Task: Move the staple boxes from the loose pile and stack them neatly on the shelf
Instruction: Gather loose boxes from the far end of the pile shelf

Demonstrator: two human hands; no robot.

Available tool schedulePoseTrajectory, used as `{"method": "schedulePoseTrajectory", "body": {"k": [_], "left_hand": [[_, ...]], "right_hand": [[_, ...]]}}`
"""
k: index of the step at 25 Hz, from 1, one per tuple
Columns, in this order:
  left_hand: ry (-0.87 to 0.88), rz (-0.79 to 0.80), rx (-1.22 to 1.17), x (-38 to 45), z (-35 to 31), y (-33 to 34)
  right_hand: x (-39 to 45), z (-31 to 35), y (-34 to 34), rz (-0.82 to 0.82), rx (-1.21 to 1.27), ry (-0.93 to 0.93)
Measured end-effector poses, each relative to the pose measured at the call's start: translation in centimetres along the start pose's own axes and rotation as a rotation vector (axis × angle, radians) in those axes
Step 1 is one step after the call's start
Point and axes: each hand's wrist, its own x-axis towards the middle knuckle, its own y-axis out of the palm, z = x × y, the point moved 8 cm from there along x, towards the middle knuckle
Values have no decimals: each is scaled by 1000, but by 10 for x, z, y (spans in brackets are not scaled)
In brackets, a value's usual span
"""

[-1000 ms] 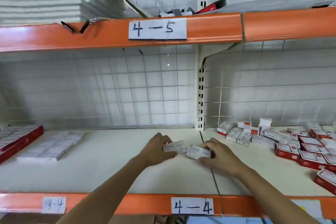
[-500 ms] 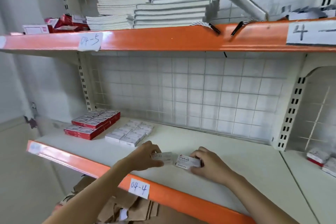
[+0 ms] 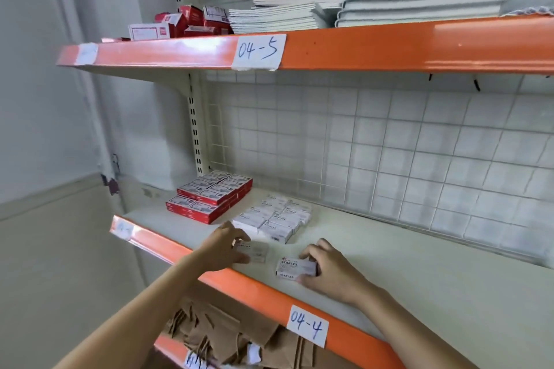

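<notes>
Head cam: both hands have carried boxes leftward along shelf (image 3: 389, 249). Left hand (image 3: 221, 249) grips box (image 3: 253, 252), right hand (image 3: 326, 266) grips second box (image 3: 295, 268), now near white stack (image 3: 274, 219). Placement imminent, approx.

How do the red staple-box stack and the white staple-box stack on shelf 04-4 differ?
The red staple-box stack has red sides and sits nearer the shelf's left end and the upright; the white staple-box stack is white all over and sits to its right, closer to the hands. The red stack looks taller, with layers visible at its front, while the white one sits lower. Both are tidy grids of small boxes on the same shelf.
</notes>
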Motion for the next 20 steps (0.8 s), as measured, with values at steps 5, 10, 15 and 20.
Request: {"method": "schedulePoseTrajectory", "body": {"k": [5, 10, 15, 20], "left_hand": [[-5, 5, -21, 15, 33, -7], [-13, -63, 4, 30, 45, -11], [12, -170, 0, 38, 43, -12], [61, -182, 20, 42, 37, -14]], "right_hand": [[27, 19, 14, -64, -21, -16], [47, 30, 22, -111, -82, -11], [60, 39, 25, -170, -177, -3], [67, 41, 25, -182, -186, -23]]}}
